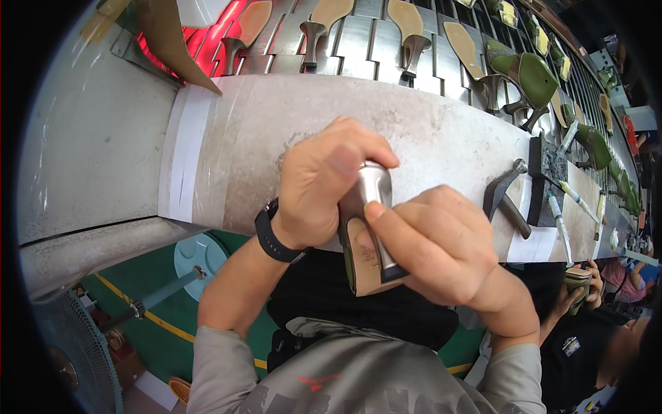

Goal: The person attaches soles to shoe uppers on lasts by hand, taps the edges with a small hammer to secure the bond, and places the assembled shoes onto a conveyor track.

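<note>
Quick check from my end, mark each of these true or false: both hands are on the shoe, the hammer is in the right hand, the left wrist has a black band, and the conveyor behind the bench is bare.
1. Both hands hold the high-heeled shoe. True: left hand and right hand grip it.
2. The hammer is in the right hand. False: it lies on the workbench, untouched.
3. The left wrist bears a black wristband. True.
4. The conveyor is bare. False: it carries upturned shoes, some of them green.
</note>
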The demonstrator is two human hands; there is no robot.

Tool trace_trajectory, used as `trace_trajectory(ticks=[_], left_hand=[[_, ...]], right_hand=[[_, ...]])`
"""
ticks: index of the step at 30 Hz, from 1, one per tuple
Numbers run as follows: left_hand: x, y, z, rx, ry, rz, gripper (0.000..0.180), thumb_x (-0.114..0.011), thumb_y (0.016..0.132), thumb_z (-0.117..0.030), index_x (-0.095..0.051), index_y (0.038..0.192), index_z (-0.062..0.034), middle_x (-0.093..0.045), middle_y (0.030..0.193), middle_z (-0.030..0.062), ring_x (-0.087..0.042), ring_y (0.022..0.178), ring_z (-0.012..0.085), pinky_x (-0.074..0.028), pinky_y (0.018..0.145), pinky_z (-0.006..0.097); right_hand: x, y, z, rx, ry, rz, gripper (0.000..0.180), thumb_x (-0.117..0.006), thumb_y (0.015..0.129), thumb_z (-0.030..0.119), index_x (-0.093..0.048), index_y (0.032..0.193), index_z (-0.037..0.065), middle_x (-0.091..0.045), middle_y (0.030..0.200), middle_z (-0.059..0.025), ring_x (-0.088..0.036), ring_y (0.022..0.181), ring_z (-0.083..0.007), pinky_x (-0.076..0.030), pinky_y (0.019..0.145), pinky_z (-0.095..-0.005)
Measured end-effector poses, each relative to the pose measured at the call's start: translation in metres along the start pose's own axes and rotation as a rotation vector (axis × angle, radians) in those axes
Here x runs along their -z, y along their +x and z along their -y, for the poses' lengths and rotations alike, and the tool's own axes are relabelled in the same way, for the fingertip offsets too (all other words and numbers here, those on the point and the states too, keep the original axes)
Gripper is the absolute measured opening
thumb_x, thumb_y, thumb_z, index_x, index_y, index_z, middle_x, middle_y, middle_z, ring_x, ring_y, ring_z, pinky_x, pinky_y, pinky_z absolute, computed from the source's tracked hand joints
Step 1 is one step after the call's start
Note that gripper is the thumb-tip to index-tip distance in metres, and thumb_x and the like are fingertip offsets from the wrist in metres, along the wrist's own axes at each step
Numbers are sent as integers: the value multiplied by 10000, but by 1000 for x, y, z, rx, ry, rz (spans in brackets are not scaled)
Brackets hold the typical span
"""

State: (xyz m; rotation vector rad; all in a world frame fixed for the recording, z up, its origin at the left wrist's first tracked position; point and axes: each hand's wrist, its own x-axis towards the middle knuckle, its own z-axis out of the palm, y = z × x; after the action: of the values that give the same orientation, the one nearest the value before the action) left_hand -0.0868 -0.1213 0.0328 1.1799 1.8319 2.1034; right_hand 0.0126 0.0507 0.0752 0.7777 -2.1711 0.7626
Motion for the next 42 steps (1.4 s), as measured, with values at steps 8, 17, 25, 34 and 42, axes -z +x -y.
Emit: trace_trajectory(ticks=[8, 17, 25, 34, 42], left_hand=[[-1, 35, 12, 235, -116, -14, 323, -560, 1087, -242, -724, 1015, 27, -730, 949, 54, -655, 868, 87, -515, 799, 243], [-9, 30, 22, 167, 8, 78, 474, -450, 1153, -404, -698, 1129, -1, -655, 947, 12, -551, 885, 72, -455, 805, 244], [-11, 30, 31, 52, 120, 91, 547, -421, 1152, -500, -676, 1188, -17, -654, 920, 15, -565, 844, 86, -476, 763, 254], [-14, 23, 30, -3, 156, 41, 450, -470, 1142, -412, -693, 1141, -22, -648, 887, 19, -562, 806, 90, -472, 740, 258], [-16, 23, 40, -38, 132, 16, 542, -422, 1149, -487, -698, 1119, -22, -625, 797, 15, -554, 754, 87, -456, 695, 259]], right_hand=[[-11, 14, -52, 57, -4, -100, 300, -873, 751, 32, -741, 1018, 3, -661, 758, -53, -638, 635, -223, -499, 548, -341], [30, 26, -26, -142, -336, 309, 241, -839, 851, 182, -648, 915, 50, -676, 714, -64, -680, 604, -239, -524, 533, -361], [12, 21, -28, -277, -374, 214, 233, -814, 905, 190, -628, 884, 51, -665, 655, -105, -675, 557, -287, -524, 517, -394], [34, 7, -24, -938, 142, 459, 343, -836, 937, 316, -707, 892, 2, -640, 677, -39, -597, 637, -96, -481, 591, -291], [19, 12, -34, -1185, 459, 530, 486, -791, 972, 447, -733, 781, 4, -589, 617, -4, -525, 575, -85, -429, 534, -290]])
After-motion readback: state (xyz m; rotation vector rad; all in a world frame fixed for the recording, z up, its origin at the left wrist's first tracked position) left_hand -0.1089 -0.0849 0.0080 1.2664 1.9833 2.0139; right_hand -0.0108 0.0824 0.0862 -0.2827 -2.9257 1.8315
